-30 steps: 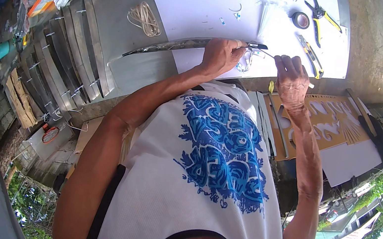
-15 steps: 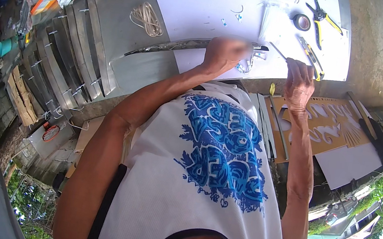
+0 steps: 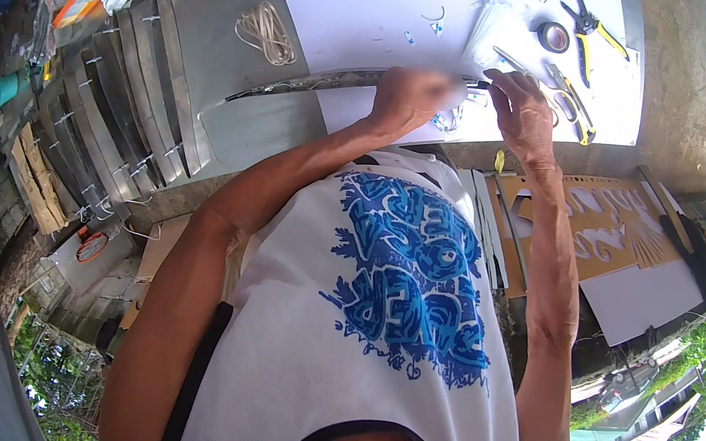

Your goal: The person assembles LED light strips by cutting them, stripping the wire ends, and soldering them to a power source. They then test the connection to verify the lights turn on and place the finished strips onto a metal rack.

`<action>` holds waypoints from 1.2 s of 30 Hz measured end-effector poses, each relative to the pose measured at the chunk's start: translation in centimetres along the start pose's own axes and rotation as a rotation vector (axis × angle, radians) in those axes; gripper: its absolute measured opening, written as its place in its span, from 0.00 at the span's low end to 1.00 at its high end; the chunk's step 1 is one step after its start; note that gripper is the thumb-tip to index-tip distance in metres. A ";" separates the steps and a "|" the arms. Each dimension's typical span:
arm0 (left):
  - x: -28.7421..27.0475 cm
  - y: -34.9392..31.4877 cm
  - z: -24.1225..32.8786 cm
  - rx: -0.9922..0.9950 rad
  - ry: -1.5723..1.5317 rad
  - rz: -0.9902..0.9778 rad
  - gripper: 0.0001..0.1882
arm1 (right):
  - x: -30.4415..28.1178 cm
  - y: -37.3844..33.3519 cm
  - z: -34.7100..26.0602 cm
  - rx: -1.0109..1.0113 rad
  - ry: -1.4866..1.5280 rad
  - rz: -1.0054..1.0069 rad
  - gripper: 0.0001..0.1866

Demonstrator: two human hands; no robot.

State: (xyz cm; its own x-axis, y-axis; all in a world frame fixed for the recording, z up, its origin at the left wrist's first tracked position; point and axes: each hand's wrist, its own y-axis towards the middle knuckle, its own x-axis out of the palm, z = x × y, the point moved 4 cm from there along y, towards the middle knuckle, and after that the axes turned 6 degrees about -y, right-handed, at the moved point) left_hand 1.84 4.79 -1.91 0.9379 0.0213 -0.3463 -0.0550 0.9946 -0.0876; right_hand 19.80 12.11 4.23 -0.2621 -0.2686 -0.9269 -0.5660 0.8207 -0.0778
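Note:
My left hand (image 3: 411, 99) is closed around a long, slightly curved dark strip (image 3: 319, 86) with shiny patches, near the strip's right end. Its fingertips are blurred. My right hand (image 3: 524, 118) has its thumb and fingers bent together at the strip's black right tip, just past the left hand. Beyond the right hand, a pair of scissors (image 3: 510, 59) lies on the white sheet (image 3: 386, 13), its handles partly behind the fingers. A yellow-and-black utility knife (image 3: 582, 126) rests right beside them. Small clear and blue scraps lie under the left hand.
Wire cutters (image 3: 589, 27) and a roll of black tape (image 3: 553, 37) lie on the sheet's right part. Coiled cord (image 3: 267, 33) sits to the left. Several curved metal strips (image 3: 175, 72) stand further left. A brown cut-out board (image 3: 592, 226) lies at the right, below the table edge.
The scissors, in my right hand before, now lie on the sheet. That hand has moved left to the strip's black tip. My left hand keeps its hold with hardly any movement.

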 end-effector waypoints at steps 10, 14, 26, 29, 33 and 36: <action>0.0 -0.2 0.1 0.044 0.013 0.018 0.12 | 0.3 0.9 0.0 -0.114 0.017 0.035 0.06; -0.1 -0.1 0.4 0.078 -0.005 0.029 0.11 | 0.4 1.1 0.2 -0.125 0.019 0.031 0.06; -0.3 -0.2 0.8 0.075 0.002 0.036 0.11 | 0.5 1.4 0.5 -0.082 0.040 -0.063 0.08; -0.3 -0.2 0.8 0.068 0.014 0.031 0.11 | 0.5 1.3 0.4 -0.059 0.050 -0.076 0.07; -0.2 -0.2 0.8 0.045 -0.009 0.028 0.11 | 0.5 1.3 0.4 -0.053 0.057 -0.074 0.07; -0.2 -0.2 0.8 0.056 -0.018 0.034 0.11 | 0.3 1.2 0.0 -0.006 0.049 -0.112 0.07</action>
State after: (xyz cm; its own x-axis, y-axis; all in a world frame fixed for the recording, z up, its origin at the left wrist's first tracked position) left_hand 1.96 4.66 -1.12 0.9418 0.0568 -0.3314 -0.0685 0.9974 -0.0238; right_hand 18.98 13.00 3.83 -0.2343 -0.3830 -0.8935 -0.5987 0.7810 -0.1778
